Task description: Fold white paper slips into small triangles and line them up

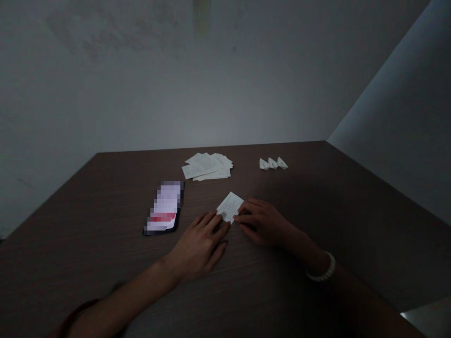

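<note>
A small white paper slip (230, 205) with faint printed lines lies flat on the dark wooden table (317, 197). My left hand (199, 244) rests palm down, fingers stretched out, its fingertips touching the slip's near left edge. My right hand (262, 220) lies beside it with fingers curled low, their tips pressing the slip's right edge. A pale bead bracelet (322, 271) circles my right wrist.
A phone (164, 207) with a lit screen lies left of my hands. Farther back sits a loose pile of paper slips (207, 166), and to its right stand three small folded paper pieces (273, 163) in a row. Grey walls close in behind and at the right.
</note>
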Tool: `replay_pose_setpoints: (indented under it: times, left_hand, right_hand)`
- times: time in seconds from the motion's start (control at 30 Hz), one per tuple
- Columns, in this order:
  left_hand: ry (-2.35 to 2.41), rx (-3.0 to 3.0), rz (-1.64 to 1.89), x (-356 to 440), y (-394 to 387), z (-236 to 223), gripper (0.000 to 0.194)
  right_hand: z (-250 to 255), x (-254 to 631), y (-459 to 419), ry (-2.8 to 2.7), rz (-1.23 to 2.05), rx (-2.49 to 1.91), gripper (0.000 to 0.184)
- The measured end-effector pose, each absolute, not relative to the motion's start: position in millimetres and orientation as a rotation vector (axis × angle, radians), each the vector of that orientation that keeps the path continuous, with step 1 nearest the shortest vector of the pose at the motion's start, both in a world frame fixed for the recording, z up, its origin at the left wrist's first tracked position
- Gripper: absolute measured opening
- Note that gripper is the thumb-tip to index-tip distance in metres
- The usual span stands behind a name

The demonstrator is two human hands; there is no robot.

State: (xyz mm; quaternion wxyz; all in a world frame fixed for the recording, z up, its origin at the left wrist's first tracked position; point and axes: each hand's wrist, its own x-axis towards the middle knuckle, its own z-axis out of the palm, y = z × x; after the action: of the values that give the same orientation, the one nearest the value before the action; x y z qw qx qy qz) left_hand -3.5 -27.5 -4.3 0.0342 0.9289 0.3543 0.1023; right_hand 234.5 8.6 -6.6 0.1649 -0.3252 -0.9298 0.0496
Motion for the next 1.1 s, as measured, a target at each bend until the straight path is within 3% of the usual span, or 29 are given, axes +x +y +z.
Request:
replay_pose_setpoints:
  times: [0.43, 1.1]
  left_hand:
    - [1.068, 2.849, 0.296, -6.7, -25.0, -6.0, 0.043]
    - [1.042, 2.864, 0.350, -1.5, -24.0, -12.6, 0.041]
  right_hand:
    - [-9.0, 238.1, 2.8, -2.737, 0.092, -0.870, 0.036]
    - [-22.8, 255.6, 16.8, -2.544, -0.191, -1.374, 0.029]
